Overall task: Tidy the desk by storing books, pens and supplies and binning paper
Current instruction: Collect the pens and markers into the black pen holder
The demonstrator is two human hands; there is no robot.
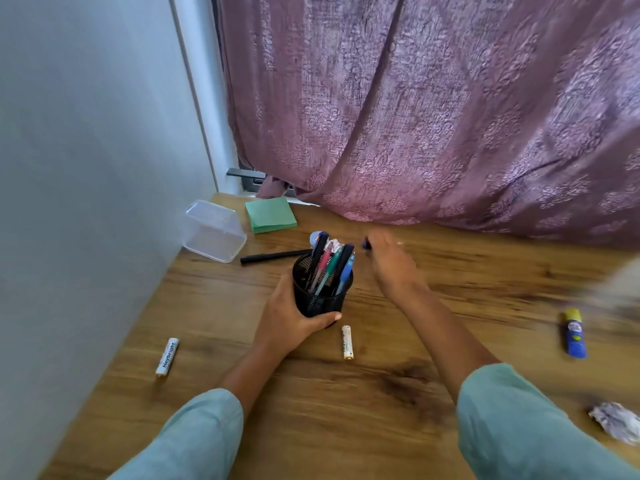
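Head view: left hand [291, 320] wraps the mesh pen cup [320, 289], already holding several pens, so pen storage looks partly done; left over are a black pen [273, 256] beyond the cup, two white markers [167, 356] [347, 342] nearer the body, a glue stick [575, 334] and crumpled paper [616, 422] far to the right. Right hand [391, 261], blurred, pinches something small and dark just right of the cup; I cannot identify it, and no bin shows.

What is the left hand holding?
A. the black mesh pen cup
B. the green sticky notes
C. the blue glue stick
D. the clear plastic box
A: the left hand wraps around the black mesh pen cup, which is full of pens.
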